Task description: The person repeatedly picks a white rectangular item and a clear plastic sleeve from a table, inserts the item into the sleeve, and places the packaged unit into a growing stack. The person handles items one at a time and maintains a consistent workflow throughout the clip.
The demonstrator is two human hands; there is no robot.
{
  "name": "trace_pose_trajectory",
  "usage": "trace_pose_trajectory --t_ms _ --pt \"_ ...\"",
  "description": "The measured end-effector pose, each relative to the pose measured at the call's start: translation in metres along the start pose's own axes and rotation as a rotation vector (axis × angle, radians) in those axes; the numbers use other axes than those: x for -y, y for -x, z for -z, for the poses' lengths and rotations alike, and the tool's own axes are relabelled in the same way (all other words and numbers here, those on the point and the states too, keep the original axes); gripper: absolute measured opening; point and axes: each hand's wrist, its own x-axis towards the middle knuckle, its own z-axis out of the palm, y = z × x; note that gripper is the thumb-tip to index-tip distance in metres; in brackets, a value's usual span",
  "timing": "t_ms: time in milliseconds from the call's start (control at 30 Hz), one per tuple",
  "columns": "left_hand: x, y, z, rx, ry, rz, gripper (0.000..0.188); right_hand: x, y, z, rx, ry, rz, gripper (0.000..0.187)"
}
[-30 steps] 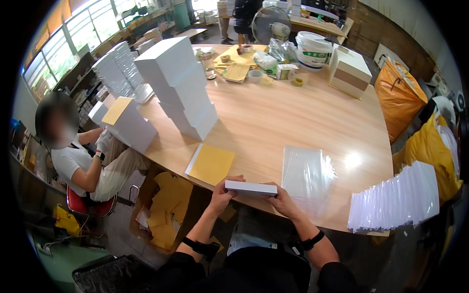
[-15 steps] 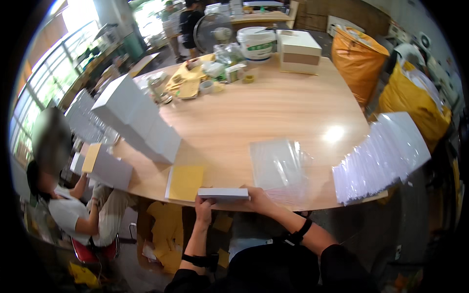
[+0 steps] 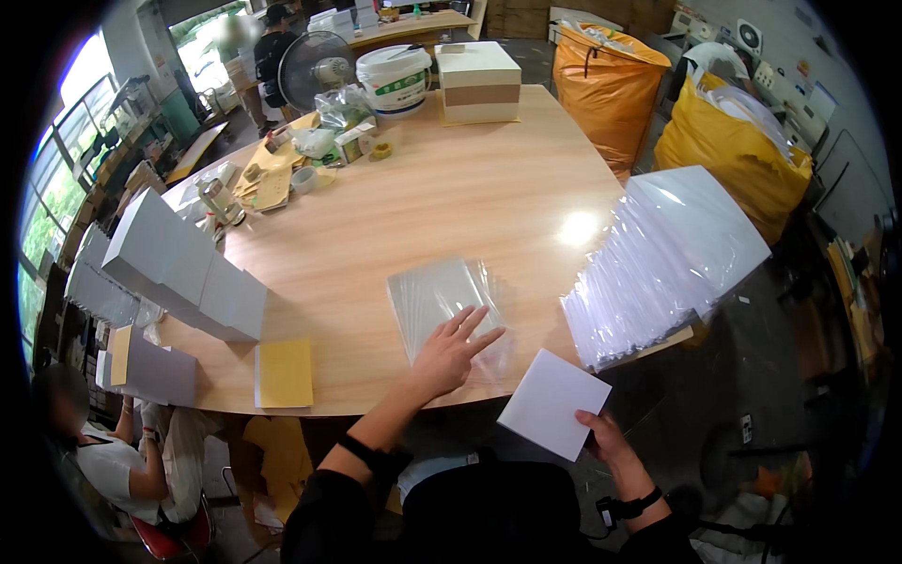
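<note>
The left hand (image 3: 451,350) is laid flat and open, fingers spread, on a small stack of clear plastic sleeves (image 3: 449,305) that lies near the front edge of the desk (image 3: 451,197). The right hand (image 3: 601,437) is closed in a pinch on the lower corner of a flat white box (image 3: 554,402), which is held off the desk, just beyond its front edge and tilted. A large fanned row of further clear sleeves (image 3: 669,258) is spread along the right edge of the desk, partly overhanging it.

For the step in hand, judged as the taking of one sleeve for the box, the top sleeve is best parted from the stack by a light sideways slide of the fingertips rather than by downward pressure (thin film clings, so two sleeves may well be lifted together). The box is best kept level, so that a leading corner can be brought squarely to the sleeve's mouth.

A yellow envelope (image 3: 284,373) lies at the front-left edge, and grey boxes (image 3: 178,268) are stacked by the left edge.
</note>
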Motion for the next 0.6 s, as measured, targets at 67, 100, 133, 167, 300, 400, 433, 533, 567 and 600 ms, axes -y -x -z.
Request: trace_pose_trajectory --t_ms 67,100,133,167,300,400,433,533,567,600 --pt "0.019 -0.024 -0.021 0.006 -0.045 0.056 0.081 -0.009 -0.002 0.018 -0.036 -0.090 -0.082 0.053" --pt "0.029 -0.036 -0.033 0.010 -0.070 0.078 0.085 -0.009 -0.002 0.018 -0.039 -0.116 -0.095 0.052" --pt "0.040 -0.043 -0.037 0.003 -0.103 0.118 0.088 -0.010 -0.003 0.014 -0.035 -0.145 -0.108 0.052" --pt "0.044 -0.049 -0.034 0.068 -0.105 0.139 0.082 -0.010 -0.005 0.012 -0.037 -0.172 -0.119 0.052" --pt "0.068 -0.048 -0.026 0.256 -0.073 0.150 0.054 -0.026 -0.013 0.021 -0.052 -0.104 -0.131 0.053" --pt "0.081 -0.023 -0.028 0.187 0.032 0.156 0.038 -0.027 -0.015 0.015 -0.049 -0.149 -0.087 0.054" --pt "0.078 -0.017 -0.029 0.128 0.080 0.169 0.034 -0.027 -0.015 0.016 -0.049 -0.160 -0.103 0.054" --pt "0.065 -0.004 -0.030 -0.029 0.152 0.167 0.042 -0.027 -0.015 0.016 -0.048 -0.189 -0.136 0.056" --pt "0.055 -0.002 -0.029 -0.074 0.158 0.110 0.046 -0.026 -0.014 0.015 -0.046 -0.196 -0.135 0.057" --pt "0.042 -0.001 -0.028 -0.118 0.162 0.052 0.051 -0.025 -0.013 0.014 -0.045 -0.204 -0.135 0.058"
